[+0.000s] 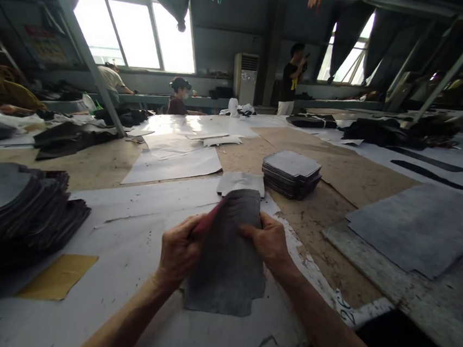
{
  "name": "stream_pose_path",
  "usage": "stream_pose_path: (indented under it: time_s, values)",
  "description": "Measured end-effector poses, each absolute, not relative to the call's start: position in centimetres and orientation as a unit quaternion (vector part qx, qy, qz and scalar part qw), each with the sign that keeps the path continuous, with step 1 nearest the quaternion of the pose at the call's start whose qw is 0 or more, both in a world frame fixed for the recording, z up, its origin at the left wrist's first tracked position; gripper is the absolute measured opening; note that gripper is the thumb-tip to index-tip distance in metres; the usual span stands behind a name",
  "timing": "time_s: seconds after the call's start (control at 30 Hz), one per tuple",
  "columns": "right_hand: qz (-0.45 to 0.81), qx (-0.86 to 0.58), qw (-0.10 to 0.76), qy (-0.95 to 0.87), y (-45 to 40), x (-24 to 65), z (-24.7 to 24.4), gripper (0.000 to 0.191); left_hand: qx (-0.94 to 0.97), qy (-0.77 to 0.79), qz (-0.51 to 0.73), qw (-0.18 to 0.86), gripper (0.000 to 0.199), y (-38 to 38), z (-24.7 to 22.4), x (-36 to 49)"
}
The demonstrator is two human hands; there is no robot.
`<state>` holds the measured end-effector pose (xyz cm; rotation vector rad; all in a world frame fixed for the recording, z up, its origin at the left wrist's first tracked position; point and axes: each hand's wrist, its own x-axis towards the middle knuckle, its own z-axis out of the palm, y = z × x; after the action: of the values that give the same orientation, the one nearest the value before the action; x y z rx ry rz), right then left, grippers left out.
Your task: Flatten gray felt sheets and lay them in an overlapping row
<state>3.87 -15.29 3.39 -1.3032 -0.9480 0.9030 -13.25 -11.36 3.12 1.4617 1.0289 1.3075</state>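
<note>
Between my two hands is a bundle of cut grey fabric pieces, bent upward at its far end, where several edges fan apart. A dark red underside shows along its left edge. My left hand is closed around that left edge. My right hand grips the right side, its thumb lying on the grey face. Just beyond the bundle, a small light-grey piece lies on the white paper. A neat stack of similar pieces stands behind it to the right.
At the left stands a tall stack of dark cut pieces, with a yellow-brown card before it. A large grey sheet lies at the right. White paper sheets cover the middle table. Several people, one standing, are farther back.
</note>
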Motion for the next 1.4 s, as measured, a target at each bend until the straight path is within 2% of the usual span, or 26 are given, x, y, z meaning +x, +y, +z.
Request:
stream_pose_path:
  time_s: [0.1,0.17,0.23,0.3,0.37,0.4,0.43,0.5,0.57,0.6,0.63,0.7,0.8,0.9,1.0,1.1,1.2,1.3,1.4]
  values:
    - [0.193,-0.562,0.637,-0.491,-15.5,3.6,3.3,0.007,0.439,0.428,0.453,0.647,0.029,-11.1,3.4,-13.0]
    - [0.231,-0.565,0.634,-0.475,-15.4,3.8,3.3,0.008,0.395,0.408,0.412,0.712,0.034,-11.0,3.3,-12.9]
    - [0.395,-0.555,0.619,-0.391,-15.1,4.1,3.4,0.02,0.444,0.423,0.421,0.668,0.027,-11.0,3.0,-12.8]
    - [0.545,-0.517,0.584,-0.306,-14.9,4.4,3.5,0.03,0.529,0.463,0.457,0.545,0.019,-11.0,2.6,-12.8]
    - [0.598,-0.507,0.553,-0.28,-14.8,4.5,3.6,0.028,0.586,0.478,0.484,0.44,0.027,-11.1,2.4,-12.8]
    - [0.577,-0.525,0.551,-0.296,-14.9,4.4,3.6,0.024,0.59,0.475,0.489,0.433,0.026,-11.1,2.5,-12.8]
    - [0.524,-0.548,0.562,-0.33,-15.0,4.3,3.6,0.02,0.575,0.467,0.484,0.466,0.022,-11.1,2.6,-12.8]
    - [0.356,-0.579,0.594,-0.43,-15.2,4.1,3.5,0.013,0.488,0.454,0.45,0.594,0.015,-11.1,2.9,-12.6]
    - [0.209,-0.57,0.602,-0.519,-15.3,3.9,3.3,0.007,0.371,0.45,0.406,0.704,0.022,-11.0,3.4,-12.5]
    - [0.187,-0.565,0.596,-0.539,-15.3,3.9,3.3,0.007,0.328,0.451,0.394,0.731,0.023,-10.9,3.6,-12.5]
    - [0.206,-0.567,0.591,-0.535,-15.2,3.9,3.2,0.006,0.303,0.452,0.39,0.743,0.023,-10.9,3.7,-12.5]
    - [0.33,-0.573,0.585,-0.469,-15.1,4.0,3.2,0.009,0.293,0.451,0.397,0.744,0.022,-10.7,3.8,-12.6]
    - [0.521,-0.533,0.584,-0.322,-14.9,4.4,3.4,0.027,0.321,0.452,0.396,0.732,0.024,-10.7,3.6,-13.0]
    - [0.598,-0.505,0.566,-0.258,-15.0,4.6,3.8,0.029,0.372,0.448,0.429,0.691,0.027,-10.8,3.1,-13.2]
    - [0.605,-0.508,0.552,-0.266,-15.2,4.4,4.0,0.024,0.422,0.43,0.486,0.633,0.024,-10.8,3.0,-13.3]
    - [0.461,-0.504,0.632,-0.366,-15.3,4.0,3.6,0.021,0.421,0.405,0.522,0.621,0.024,-10.9,3.5,-13.4]
    - [0.341,-0.45,0.69,-0.453,-15.0,3.9,3.0,0.01,0.395,0.39,0.484,0.677,0.027,-11.0,3.7,-13.4]
    - [0.409,-0.456,0.673,-0.416,-14.8,4.2,3.0,0.014,0.414,0.41,0.408,0.703,0.027,-11.0,3.4,-13.2]
    - [0.551,-0.495,0.59,-0.322,-14.9,4.7,3.6,0.024,0.425,0.439,0.401,0.682,0.022,-10.9,3.0,-13.3]
